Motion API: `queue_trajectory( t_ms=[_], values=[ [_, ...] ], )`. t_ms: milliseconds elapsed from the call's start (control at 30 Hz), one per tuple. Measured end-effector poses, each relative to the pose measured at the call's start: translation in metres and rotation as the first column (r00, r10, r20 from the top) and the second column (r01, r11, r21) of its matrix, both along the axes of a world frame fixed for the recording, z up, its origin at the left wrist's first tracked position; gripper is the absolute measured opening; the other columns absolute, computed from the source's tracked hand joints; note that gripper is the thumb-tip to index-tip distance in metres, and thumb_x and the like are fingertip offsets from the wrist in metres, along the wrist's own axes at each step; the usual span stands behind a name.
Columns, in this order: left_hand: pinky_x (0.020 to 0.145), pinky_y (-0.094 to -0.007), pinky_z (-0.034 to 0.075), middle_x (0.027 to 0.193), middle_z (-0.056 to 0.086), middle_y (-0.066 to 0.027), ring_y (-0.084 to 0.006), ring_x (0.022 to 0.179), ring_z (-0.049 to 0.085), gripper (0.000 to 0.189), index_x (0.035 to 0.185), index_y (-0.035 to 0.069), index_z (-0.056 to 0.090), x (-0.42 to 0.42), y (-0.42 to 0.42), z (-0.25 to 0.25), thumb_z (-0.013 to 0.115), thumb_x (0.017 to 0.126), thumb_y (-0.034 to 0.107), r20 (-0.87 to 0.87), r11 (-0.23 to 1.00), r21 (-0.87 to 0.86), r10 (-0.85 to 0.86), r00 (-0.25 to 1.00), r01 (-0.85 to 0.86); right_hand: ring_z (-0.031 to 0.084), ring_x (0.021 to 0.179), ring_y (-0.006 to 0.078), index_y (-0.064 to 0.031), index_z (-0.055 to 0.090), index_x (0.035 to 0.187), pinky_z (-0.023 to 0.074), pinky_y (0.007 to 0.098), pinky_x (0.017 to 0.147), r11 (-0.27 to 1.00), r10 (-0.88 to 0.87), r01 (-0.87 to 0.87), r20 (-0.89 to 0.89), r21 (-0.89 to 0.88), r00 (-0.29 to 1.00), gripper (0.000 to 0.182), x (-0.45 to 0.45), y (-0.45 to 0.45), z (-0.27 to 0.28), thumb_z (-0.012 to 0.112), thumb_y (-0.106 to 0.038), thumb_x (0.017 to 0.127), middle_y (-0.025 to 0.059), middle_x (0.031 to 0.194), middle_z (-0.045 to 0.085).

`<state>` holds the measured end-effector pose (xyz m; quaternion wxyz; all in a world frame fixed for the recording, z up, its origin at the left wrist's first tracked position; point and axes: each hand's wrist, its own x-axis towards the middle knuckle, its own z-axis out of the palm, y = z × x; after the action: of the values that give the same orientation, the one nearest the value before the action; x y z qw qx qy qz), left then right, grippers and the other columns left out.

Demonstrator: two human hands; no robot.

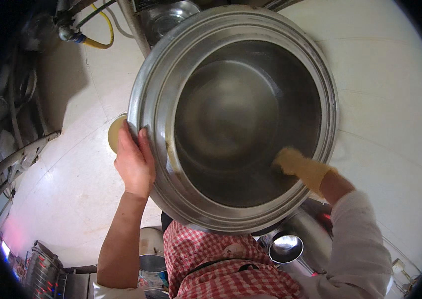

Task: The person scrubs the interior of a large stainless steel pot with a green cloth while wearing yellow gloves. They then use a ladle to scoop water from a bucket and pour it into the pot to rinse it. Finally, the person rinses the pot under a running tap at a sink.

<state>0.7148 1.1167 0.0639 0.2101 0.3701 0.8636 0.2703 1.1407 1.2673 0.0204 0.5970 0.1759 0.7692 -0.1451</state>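
A large round metal vessel with a wide ridged rim [160, 149] fills the middle of the view, its open mouth facing me. My left hand [135, 160] grips the left edge of that rim, with the thumb on the front. Inside the vessel, near the lower right wall, is my right hand [300, 168] in a yellowish glove, blurred. Its fingers are bent in, and whether it holds a cloth or scrubber cannot be told. Part of a round yellowish thing [116, 133] shows behind the rim by my left hand.
A metal basin [169, 20] lies beyond the vessel. Upper left are a yellow hose [102, 45] on a valve and a metal frame [24, 149]. Near my checkered apron [229, 269] stand a metal pot [152, 246] at left and a shiny round metal container [285, 248] at right.
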Motion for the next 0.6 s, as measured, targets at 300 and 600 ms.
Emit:
queue_trajectory(
  t_ms=[300, 600],
  values=[
    [0.078, -0.0428, 0.051, 0.106, 0.062, -0.0236, -0.0397, 0.093, 0.063, 0.039, 0.131, 0.003, 0.041, 0.003, 0.002, -0.001, 0.048, 0.099, 0.024, 0.027, 1.000, 0.028, 0.005, 1.000, -0.005, 0.059, 0.090, 0.0296, -0.0013, 0.059, 0.106, 0.0492, 0.0388, 0.077, 0.833, 0.256, 0.036, -0.441, 0.553, 0.860, 0.025, -0.106, 0.208, -0.087, 0.056, -0.007, 0.083, 0.0145, 0.098, 0.061],
    [0.070, -0.0472, 0.052, 0.106, 0.062, -0.0255, -0.0442, 0.086, 0.063, 0.040, 0.131, 0.004, 0.041, 0.003, 0.001, -0.003, 0.048, 0.098, 0.025, 0.008, 1.000, -0.027, -0.007, 1.000, 0.007, 0.056, 0.117, 0.0287, -0.0051, 0.062, 0.120, 0.0444, 0.0413, 0.096, 1.000, 0.002, 0.001, 0.256, -0.014, 0.967, 0.042, 0.001, -0.038, -0.071, 0.058, -0.024, 0.083, 0.0117, 0.124, 0.062]
  ],
)
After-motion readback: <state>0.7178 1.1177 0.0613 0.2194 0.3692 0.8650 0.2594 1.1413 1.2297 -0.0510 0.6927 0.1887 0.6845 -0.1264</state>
